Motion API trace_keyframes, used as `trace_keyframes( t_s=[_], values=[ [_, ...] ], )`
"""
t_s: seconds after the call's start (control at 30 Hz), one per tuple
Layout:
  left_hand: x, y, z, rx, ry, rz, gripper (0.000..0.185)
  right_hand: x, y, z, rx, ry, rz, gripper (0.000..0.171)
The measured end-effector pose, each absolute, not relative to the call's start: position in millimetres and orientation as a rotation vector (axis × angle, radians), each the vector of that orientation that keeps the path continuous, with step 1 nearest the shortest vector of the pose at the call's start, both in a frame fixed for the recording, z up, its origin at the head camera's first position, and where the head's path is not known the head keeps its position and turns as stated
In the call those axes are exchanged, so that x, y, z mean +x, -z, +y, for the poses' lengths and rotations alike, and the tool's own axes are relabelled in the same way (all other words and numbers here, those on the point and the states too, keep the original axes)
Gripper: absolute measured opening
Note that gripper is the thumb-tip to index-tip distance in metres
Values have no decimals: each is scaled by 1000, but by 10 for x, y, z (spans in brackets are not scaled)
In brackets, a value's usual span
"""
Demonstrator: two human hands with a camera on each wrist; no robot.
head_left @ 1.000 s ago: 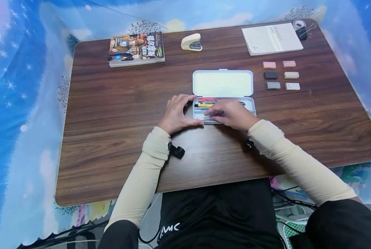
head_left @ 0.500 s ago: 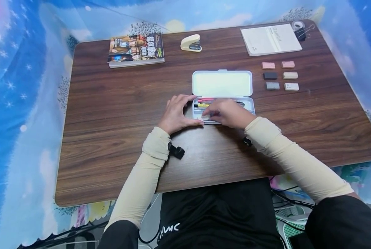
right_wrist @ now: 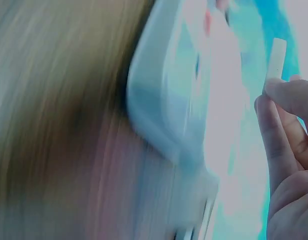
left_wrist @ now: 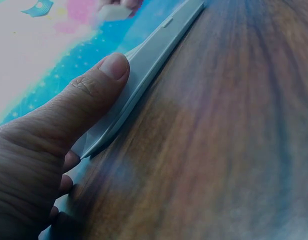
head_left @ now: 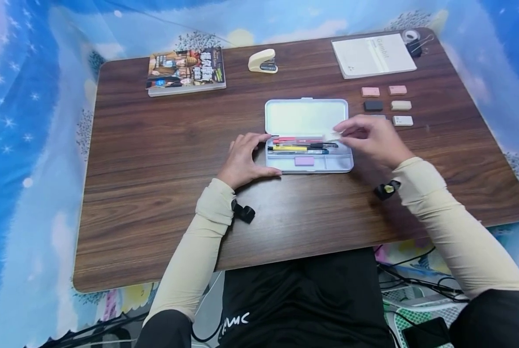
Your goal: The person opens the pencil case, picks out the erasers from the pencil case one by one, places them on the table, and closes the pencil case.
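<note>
White eraser (head_left: 332,137) held up over the right end of an open pencil case (head_left: 345,169)

It's pinched between thumb and fingers (right_wrist: 267,115) of the right hand (head_left: 377,140), clear of the case as far as I can tell. Long axis runs roughly sideways in the head view, free end poking left across the case; the right wrist view has it sticking lengthwise out past the grip. I'd call this the carry step, so the next move probably wants a firm pinch and a gentle set-down; where, I can't tell. Purple eraser (head_left: 304,161) sits in the near compartment (head_left: 281,163), yellow pen (head_left: 289,148) behind it. Left hand (head_left: 242,159) has the case's left end clasped, thumb on the near edge. Pink erasers (head_left: 370,92) and others lie right on the worktop (head_left: 155,193).
</note>
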State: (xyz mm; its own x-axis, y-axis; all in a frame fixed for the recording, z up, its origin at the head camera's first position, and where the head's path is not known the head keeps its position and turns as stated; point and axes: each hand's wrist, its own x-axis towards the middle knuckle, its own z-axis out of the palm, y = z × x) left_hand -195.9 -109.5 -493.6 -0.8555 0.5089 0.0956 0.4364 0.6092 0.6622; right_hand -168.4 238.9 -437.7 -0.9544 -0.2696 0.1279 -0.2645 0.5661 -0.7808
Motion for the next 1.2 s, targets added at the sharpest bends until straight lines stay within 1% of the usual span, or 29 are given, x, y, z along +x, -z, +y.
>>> trace_keyframes(
  t_s=[0.13,0.27,0.4,0.5,0.77,1.07,1.2],
  values=[
    [-1956,4926,-1099,800,-1074,2723,101,-1622,4399,2860,-240,1452,2811,28],
    [-1941,4934,-1097,800,-1087,2715,100,-1532,4509,3348,-32,1451,2825,30],
    [-1940,4946,-1100,802,-1091,2716,100,-1453,4616,3749,122,1327,2867,30],
    [-1944,4948,-1102,806,-1090,2721,101,-1439,4670,3938,177,1193,2908,30],
    [-1934,4940,-1089,792,-1074,2719,101,-1517,4763,4104,228,1127,2892,31],
    [-1947,4943,-1087,824,-1078,2727,101,-1523,4838,4138,324,1434,2752,31],
    [-1946,4959,-1088,819,-1072,2726,101,-1524,4867,4140,347,1483,2718,32]
  ],
)
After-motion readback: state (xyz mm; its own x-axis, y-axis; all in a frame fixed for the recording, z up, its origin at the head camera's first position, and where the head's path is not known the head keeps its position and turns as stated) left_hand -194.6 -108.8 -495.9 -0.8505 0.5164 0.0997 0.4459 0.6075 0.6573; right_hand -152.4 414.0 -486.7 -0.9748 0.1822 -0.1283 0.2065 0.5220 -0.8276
